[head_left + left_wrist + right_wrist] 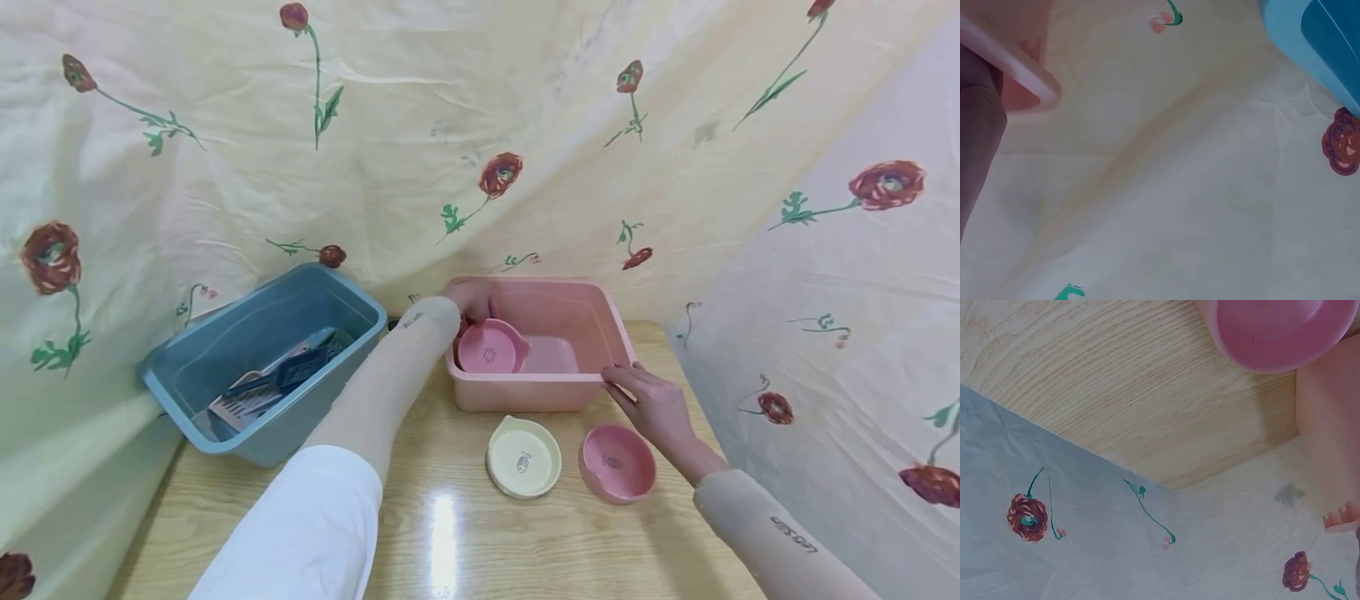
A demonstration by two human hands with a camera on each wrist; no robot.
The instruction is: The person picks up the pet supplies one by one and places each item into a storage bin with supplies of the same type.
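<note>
My left hand (471, 297) reaches over the back left of a pink plastic bin (525, 393) and holds a pink bowl (491, 348) inside it. The bowl is tilted, its inside with a small printed figure facing me. Part of that hand is hidden by the sleeve and the bowl. At the bin's front right corner my right hand (656, 408) grips the rim. In front of the bin, a cream bowl (523, 458) with a pointed spout and a second pink bowl (618, 463) stand on the wooden table (480, 533).
A blue bin (300, 433) stands at the left, holding a dark spatula (296, 369) and several other utensils. Flowered cloth (390, 167) hangs behind the bins and along both sides of the table. My left arm crosses between the two bins.
</note>
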